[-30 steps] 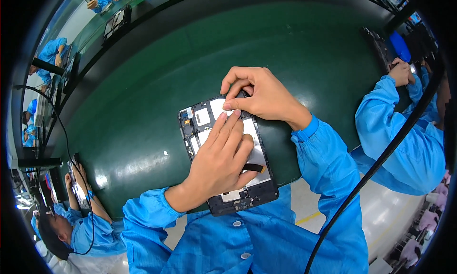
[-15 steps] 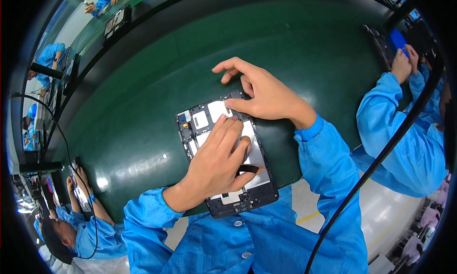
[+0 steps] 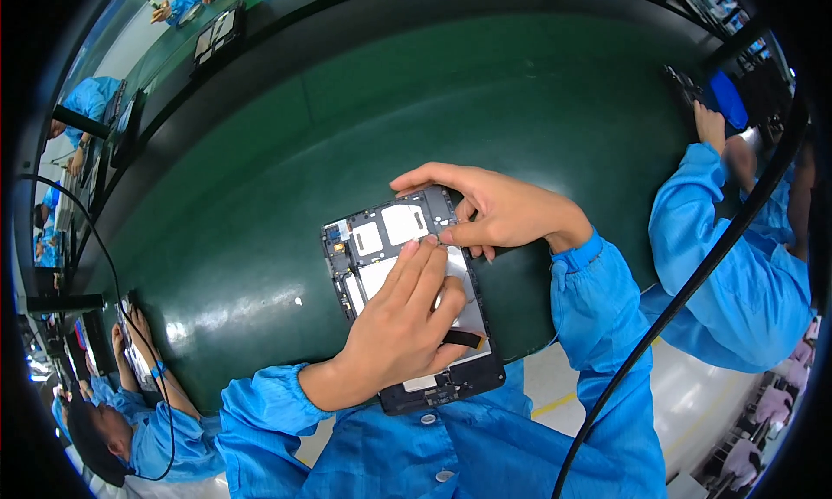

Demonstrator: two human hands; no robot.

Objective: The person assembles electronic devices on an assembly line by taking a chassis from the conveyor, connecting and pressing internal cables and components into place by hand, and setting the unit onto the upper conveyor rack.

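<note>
- Tablet-like chassis (image 3: 469, 298), black-framed with white and silvery panels, lies on the green table (image 3: 251, 204) directly in front of the person, close to the near edge; its lower end seems to reach past that edge toward the body.
- Its long axis runs away from the person, with the far end leaning to the left.
- Left hand (image 3: 394, 330) comes from the lower left and lies across the middle of the chassis, hiding much of it, with outstretched fingertips on its upper half.
- Right hand (image 3: 520, 211) comes from the right and arches over the far right corner, its thumb tip just beside the left fingertips, so both hands are about equally near that spot.
- Left grip: the long fingers lie flat and close together; whether the thumb and bent finger pinch the black ribbon (image 3: 464, 338) beside them, I cannot tell.
- Right grip: index finger and thumb stand apart; the others curl underneath, and I cannot tell whether they hold anything.
- Writing: a small pale patch (image 3: 345, 229), perhaps a label, sits near the far left corner; no brand, word or number can be read on the chassis.
</note>
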